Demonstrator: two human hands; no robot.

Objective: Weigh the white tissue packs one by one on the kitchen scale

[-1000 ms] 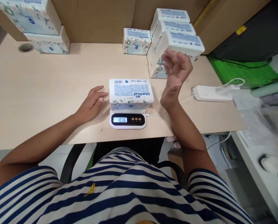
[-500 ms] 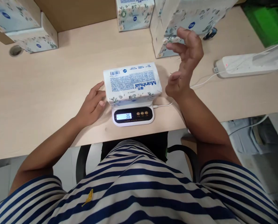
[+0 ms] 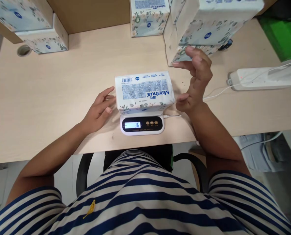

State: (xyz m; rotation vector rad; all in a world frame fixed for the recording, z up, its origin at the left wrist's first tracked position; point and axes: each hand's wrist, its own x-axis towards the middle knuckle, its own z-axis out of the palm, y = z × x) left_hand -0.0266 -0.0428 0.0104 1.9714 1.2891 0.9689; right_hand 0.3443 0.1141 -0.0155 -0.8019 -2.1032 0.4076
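A white tissue pack [image 3: 144, 92] printed "Manhua" lies flat on a small white digital scale [image 3: 142, 124] at the desk's front edge; the display shows 36. My left hand [image 3: 99, 109] rests open on the desk, fingertips touching the pack's left end. My right hand [image 3: 194, 80] hovers just right of the pack, raised, fingers spread and curved, holding nothing.
Stacked tissue packs [image 3: 204, 26] stand behind my right hand, one more [image 3: 149, 18] at the back centre, two [image 3: 35, 31] at the back left. A white power strip [image 3: 260, 78] with cables lies right. Cardboard boxes [image 3: 91, 13] line the back of the desk [image 3: 38, 88].
The scale reading went from 1036 to 36. My right hand came down and closer to the pack's right end. The view tilted down toward the desk.
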